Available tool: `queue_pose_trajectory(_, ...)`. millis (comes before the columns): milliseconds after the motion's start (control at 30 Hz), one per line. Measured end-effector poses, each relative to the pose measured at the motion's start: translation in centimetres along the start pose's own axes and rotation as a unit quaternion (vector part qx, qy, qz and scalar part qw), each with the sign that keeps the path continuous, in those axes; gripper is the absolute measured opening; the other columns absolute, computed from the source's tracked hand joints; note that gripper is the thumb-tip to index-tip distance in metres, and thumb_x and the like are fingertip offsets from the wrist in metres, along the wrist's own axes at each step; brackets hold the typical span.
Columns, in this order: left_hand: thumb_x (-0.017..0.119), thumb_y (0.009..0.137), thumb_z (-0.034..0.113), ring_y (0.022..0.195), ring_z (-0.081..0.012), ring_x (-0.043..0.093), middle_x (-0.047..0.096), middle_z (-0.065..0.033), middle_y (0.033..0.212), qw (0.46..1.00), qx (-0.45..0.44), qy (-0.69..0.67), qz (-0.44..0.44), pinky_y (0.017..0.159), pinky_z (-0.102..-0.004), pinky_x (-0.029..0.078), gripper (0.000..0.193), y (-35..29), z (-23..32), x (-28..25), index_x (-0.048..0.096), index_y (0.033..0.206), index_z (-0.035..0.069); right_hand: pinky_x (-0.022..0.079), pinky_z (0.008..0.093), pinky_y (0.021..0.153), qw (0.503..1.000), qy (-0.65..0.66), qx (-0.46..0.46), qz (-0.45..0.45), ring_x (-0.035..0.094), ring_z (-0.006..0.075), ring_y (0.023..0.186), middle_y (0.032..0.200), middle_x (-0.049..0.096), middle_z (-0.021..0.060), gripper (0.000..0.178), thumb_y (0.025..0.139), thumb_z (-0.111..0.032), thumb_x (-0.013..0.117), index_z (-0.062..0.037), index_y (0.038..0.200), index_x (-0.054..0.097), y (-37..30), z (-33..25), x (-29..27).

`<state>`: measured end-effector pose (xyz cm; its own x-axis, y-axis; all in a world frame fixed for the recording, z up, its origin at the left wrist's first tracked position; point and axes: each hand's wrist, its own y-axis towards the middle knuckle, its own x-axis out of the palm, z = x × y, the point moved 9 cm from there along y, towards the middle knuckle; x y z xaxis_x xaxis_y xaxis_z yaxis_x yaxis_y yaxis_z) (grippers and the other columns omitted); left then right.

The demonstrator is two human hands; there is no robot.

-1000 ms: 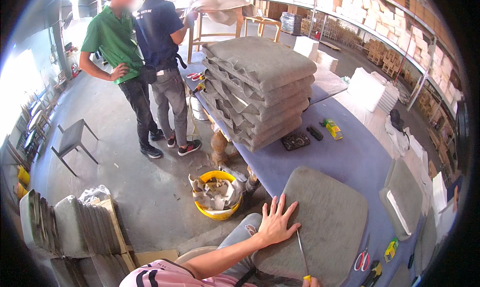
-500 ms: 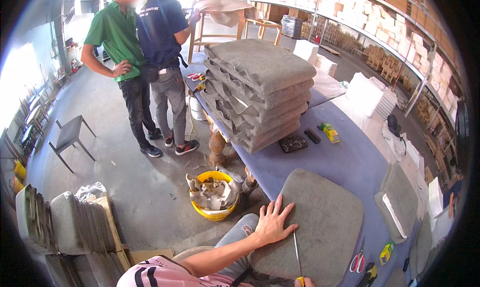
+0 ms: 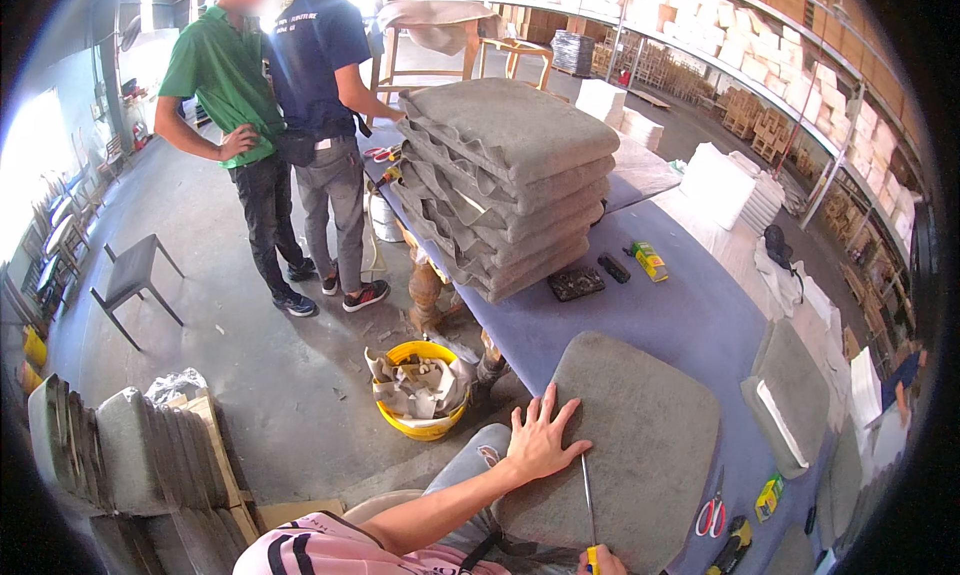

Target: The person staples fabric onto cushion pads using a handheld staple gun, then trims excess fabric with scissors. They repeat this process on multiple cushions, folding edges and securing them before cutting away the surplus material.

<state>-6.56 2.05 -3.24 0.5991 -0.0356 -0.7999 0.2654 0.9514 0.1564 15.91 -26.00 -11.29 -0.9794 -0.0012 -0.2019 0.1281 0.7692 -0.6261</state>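
A grey fabric-covered seat cushion (image 3: 640, 425) lies on the blue-topped table in front of me. My left hand (image 3: 540, 440) rests flat on its left part, fingers spread. At the lower edge of the picture, my right hand (image 3: 605, 562) is closed on the yellow handle of a screwdriver-like tool (image 3: 588, 500) with a long thin metal shaft. The shaft lies across the cushion, its far end just by my left thumb. My right hand is partly cut off by the picture's edge.
Red-handled scissors (image 3: 711, 516), a yellow-black tool (image 3: 736, 547) and a small yellow box (image 3: 769, 497) lie right of the cushion. Beyond it stands a stack of grey fabric pieces (image 3: 510, 175). A yellow bucket of scraps (image 3: 422, 427) is on the floor. Two people stand far left.
The view has shifted slightly. My hands keep nearly the same places on the cushion and tool. The person in the dark blue shirt has lowered a hand toward the stack.
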Motion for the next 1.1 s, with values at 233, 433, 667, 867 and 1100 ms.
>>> queue_pose_trajectory(233,0.063,0.094,0.084,0.167,-0.0528,0.016,0.019,-0.0265,0.182,0.999,0.000,-0.040,-0.033,0.127,-0.0774,0.018,0.096,0.4,-1.0,1.1,0.046,0.169,0.026,0.033,0.0274,0.047,0.989,-0.024,-0.115,0.086,0.045,0.0069,0.056,0.071,0.051,-0.0061,0.041,0.114,-0.052,0.058,-0.0189,0.090,0.063,-1.4,-3.5,1.8)
queue_pose_trajectory(433,0.062,0.106,0.069,0.154,-0.0383,0.045,0.054,-0.0254,0.160,0.952,0.127,-0.247,-0.128,0.124,-0.0587,0.037,0.075,-0.4,-0.1,-1.2,0.059,0.158,0.015,0.043,0.0326,0.064,0.956,-0.105,-0.247,0.115,0.048,0.0101,0.072,0.077,0.052,-0.0039,0.041,0.115,-0.043,0.059,-0.0059,0.098,0.066,-5.0,-6.1,3.0)
queue_pose_trajectory(667,0.059,0.119,0.033,0.088,-0.0064,0.070,0.078,-0.0010,0.101,0.741,0.034,-0.618,-0.260,0.075,-0.0260,0.056,0.032,-5.5,-1.7,-2.9,0.073,0.126,0.005,0.045,0.0343,0.071,0.964,-0.107,-0.236,0.057,0.049,0.0122,0.081,0.083,0.054,-0.0018,0.042,0.111,-0.046,0.065,-0.0037,0.107,0.068,-5.5,-7.8,6.7)
queue_pose_trajectory(867,0.061,0.118,0.027,0.085,-0.0062,0.069,0.074,0.0011,0.088,0.842,-0.005,-0.525,-0.128,0.074,-0.0264,0.056,0.028,-5.1,-9.7,-7.5,0.077,0.117,0.004,0.044,0.0335,0.070,0.976,-0.048,-0.212,-0.014,0.053,0.0147,0.080,0.085,0.058,-0.0019,0.044,0.112,-0.048,0.066,-0.0040,0.111,0.070,-4.9,-8.3,8.4)
queue_pose_trajectory(1100,0.073,0.100,0.020,0.146,-0.0467,0.056,0.060,-0.0273,0.157,0.953,-0.072,-0.049,0.289,0.120,-0.0545,0.046,0.054,-5.1,-16.6,-19.8,0.062,0.152,0.009,0.060,0.0373,0.090,0.781,-0.332,-0.500,0.174,0.071,0.0274,0.105,0.122,0.071,0.0151,0.042,0.107,-0.019,0.078,-0.0009,0.143,0.067,-5.5,-8.5,3.8)
